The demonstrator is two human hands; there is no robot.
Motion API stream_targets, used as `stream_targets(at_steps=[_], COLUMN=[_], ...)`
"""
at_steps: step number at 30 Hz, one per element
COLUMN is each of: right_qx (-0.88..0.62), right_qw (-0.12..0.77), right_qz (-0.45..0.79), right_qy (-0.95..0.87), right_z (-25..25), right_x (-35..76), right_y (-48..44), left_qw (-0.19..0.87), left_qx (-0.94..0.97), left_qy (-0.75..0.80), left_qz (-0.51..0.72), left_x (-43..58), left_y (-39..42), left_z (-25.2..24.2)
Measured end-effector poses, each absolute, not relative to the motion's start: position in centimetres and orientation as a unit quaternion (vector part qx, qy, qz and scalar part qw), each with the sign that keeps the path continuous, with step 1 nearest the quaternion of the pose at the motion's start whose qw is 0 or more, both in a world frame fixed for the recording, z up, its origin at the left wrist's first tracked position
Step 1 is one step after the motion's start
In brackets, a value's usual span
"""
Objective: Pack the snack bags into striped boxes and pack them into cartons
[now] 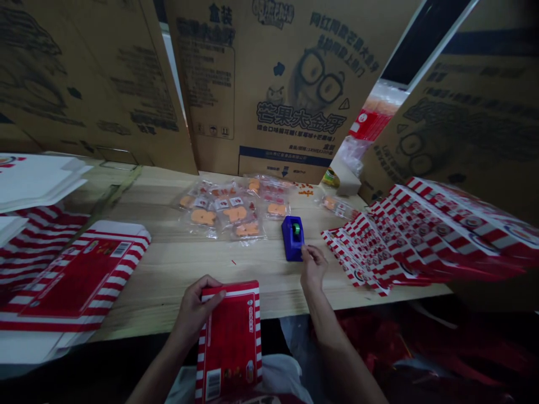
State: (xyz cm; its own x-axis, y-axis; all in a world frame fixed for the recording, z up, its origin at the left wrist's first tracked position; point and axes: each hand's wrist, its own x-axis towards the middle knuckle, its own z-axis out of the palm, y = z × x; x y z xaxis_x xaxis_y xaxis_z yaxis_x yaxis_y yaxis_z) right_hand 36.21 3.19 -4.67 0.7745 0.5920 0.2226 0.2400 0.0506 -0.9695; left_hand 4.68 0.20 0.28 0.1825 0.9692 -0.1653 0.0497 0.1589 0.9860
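My left hand (201, 306) grips a red box (231, 342) with red-and-white striped edges by its top left corner, thumb across the front. The box hangs over the table's front edge, close to my body. My right hand (314, 266) is at the front end of a blue tape dispenser (292, 240) with a green roll, fingers pinched together at its cutting edge. Whatever tape lies between those fingers is too small to make out. Beyond the dispenser lie several clear packets (233, 210) with orange shaped pieces inside.
Flat striped boxes (84, 275) are stacked at the left. At the right stands a fanned row of striped boxes (404, 235). Large brown cartons (269, 84) wall off the back. One more clear packet (337, 207) lies near a small white box (347, 182).
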Motion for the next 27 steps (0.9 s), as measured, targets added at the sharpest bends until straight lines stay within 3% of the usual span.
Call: stream_targets(at_steps=[11,16,18,21,24,27], right_qx=[-0.659,-0.629,-0.580,-0.422,-0.278,-0.211], right_qw=[0.673,0.655,0.579,0.313,0.088,-0.031], right_qz=[0.166,0.249,0.345,0.485,0.491,0.412], right_qy=[-0.292,-0.337,-0.458,-0.699,-0.821,-0.886], right_z=[-7.5,-4.1,-0.5,5.4,9.2,10.1], right_x=[36.1,35.1,34.1,31.6,28.4,25.2], right_y=[0.4,-0.4,0.3,3.0,6.0,7.5], left_qw=[0.606,0.636,0.650,0.659,0.644,0.625], left_qx=[0.491,0.473,0.471,0.491,0.520,0.535], left_qy=[0.479,0.465,0.451,0.426,0.421,0.415], left_qz=[0.403,0.394,0.391,0.380,0.372,0.389], left_x=[5.8,5.4,5.4,5.6,5.7,5.7], left_y=[0.0,-0.2,-0.2,-0.2,-0.2,-0.2], left_z=[1.7,1.7,1.6,1.7,1.7,1.5])
